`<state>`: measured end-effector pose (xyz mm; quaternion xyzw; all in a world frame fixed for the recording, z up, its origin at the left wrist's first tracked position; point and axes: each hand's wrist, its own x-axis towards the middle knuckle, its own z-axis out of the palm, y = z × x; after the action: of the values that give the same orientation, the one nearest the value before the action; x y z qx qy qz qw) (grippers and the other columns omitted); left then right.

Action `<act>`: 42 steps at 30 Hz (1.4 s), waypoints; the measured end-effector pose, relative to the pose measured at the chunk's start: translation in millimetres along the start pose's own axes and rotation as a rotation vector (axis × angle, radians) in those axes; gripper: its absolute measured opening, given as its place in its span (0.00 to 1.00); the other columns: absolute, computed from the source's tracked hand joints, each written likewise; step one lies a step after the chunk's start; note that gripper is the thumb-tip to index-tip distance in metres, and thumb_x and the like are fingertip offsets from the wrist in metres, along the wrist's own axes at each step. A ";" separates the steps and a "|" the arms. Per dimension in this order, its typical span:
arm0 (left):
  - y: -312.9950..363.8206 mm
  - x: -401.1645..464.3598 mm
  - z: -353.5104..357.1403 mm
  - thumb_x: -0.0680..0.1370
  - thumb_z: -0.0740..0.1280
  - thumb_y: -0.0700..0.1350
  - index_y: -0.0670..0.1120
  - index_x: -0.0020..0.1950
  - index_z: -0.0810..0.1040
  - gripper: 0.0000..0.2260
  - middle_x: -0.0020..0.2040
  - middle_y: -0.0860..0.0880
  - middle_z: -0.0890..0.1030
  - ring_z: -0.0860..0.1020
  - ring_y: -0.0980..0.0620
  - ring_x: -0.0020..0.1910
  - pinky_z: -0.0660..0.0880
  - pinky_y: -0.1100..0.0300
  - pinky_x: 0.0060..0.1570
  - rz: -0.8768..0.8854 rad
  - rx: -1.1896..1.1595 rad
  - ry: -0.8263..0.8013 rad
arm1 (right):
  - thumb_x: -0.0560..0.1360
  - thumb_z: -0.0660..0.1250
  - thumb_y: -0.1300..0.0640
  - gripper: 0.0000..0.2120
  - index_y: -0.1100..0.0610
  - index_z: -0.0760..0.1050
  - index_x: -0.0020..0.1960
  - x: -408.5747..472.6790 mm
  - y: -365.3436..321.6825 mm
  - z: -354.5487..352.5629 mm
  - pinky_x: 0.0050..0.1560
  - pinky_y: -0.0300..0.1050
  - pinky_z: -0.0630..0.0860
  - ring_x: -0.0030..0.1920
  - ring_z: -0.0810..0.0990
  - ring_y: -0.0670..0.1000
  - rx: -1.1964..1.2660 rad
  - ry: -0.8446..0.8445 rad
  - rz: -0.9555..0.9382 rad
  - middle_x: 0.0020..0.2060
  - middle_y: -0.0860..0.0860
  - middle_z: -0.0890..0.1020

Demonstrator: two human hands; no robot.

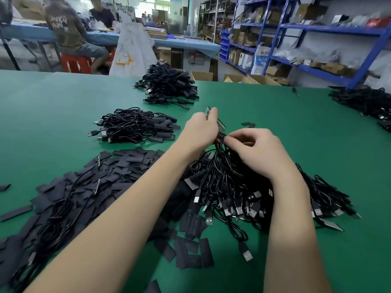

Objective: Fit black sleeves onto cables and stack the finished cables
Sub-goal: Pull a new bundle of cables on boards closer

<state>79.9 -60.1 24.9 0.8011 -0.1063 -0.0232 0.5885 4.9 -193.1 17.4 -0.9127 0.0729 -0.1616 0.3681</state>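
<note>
A heap of black USB cables [237,187] lies on the green table [275,115] in front of me. My left hand [201,132] grips a bunch of cable ends lifted from that heap, with small circuit-board tips [221,124] sticking out past the fingers. My right hand [260,151] pinches one of those cable ends just beside the left hand. A wide pile of flat black sleeves [101,176] spreads on the left. Two stacks of sleeved cables lie beyond it, a nearer stack [135,125] and a farther stack [167,85].
Another heap of black cables [366,102] lies at the table's right edge. Two loose sleeves [248,124] lie past my hands. Cardboard boxes [243,78] stand behind the table, blue shelving [317,28] on the right. Two people sit at a far bench [74,34].
</note>
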 end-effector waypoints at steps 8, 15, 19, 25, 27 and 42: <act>14.6 5.7 -19.5 0.86 0.56 0.52 0.37 0.70 0.68 0.20 0.61 0.38 0.80 0.86 0.43 0.44 0.84 0.46 0.46 -0.082 -0.598 -0.034 | 0.74 0.51 0.22 0.31 0.43 0.81 0.51 -1.5 7.2 -11.0 0.43 0.43 0.68 0.40 0.78 0.40 0.103 -0.065 0.196 0.34 0.44 0.82; 19.4 5.6 -58.6 0.87 0.53 0.52 0.40 0.59 0.73 0.17 0.50 0.38 0.86 0.86 0.40 0.50 0.84 0.46 0.44 -0.074 -0.814 -0.125 | 0.74 0.65 0.30 0.17 0.41 0.77 0.54 -0.4 6.2 -6.0 0.37 0.40 0.68 0.40 0.79 0.41 0.113 0.109 0.100 0.37 0.42 0.81; 15.1 4.5 -79.9 0.87 0.54 0.54 0.41 0.67 0.73 0.19 0.55 0.38 0.85 0.85 0.41 0.53 0.83 0.44 0.48 -0.070 -0.741 -0.164 | 0.74 0.68 0.33 0.20 0.41 0.75 0.62 3.1 -8.8 16.0 0.46 0.39 0.72 0.52 0.78 0.36 0.247 0.026 0.056 0.52 0.37 0.80; 3.7 -2.6 -108.7 0.87 0.54 0.52 0.40 0.63 0.74 0.18 0.51 0.40 0.86 0.86 0.43 0.51 0.84 0.44 0.48 -0.110 -0.841 -0.189 | 0.75 0.70 0.37 0.12 0.40 0.79 0.56 5.2 -24.2 43.0 0.46 0.37 0.71 0.43 0.80 0.32 0.433 -0.023 0.001 0.40 0.38 0.85; 0.7 -6.3 -114.9 0.87 0.54 0.52 0.38 0.61 0.73 0.17 0.49 0.38 0.86 0.86 0.43 0.49 0.84 0.44 0.47 -0.125 -0.884 -0.190 | 0.74 0.70 0.36 0.12 0.41 0.82 0.52 4.1 -26.8 43.0 0.51 0.41 0.73 0.46 0.80 0.30 0.504 -0.076 -0.010 0.43 0.34 0.84; -12.7 -22.8 -130.1 0.87 0.52 0.43 0.26 0.69 0.63 0.20 0.53 0.23 0.79 0.84 0.28 0.42 0.80 0.34 0.36 -0.359 -1.287 -0.157 | 0.68 0.75 0.39 0.29 0.53 0.80 0.64 -10.8 -37.7 74.3 0.59 0.54 0.82 0.59 0.84 0.54 0.908 -0.677 0.107 0.59 0.52 0.85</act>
<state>80.5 70.1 50.7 0.2918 0.0212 -0.2376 0.9263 21.2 -115.2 -9.2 -0.6589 -0.0798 0.1435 0.7340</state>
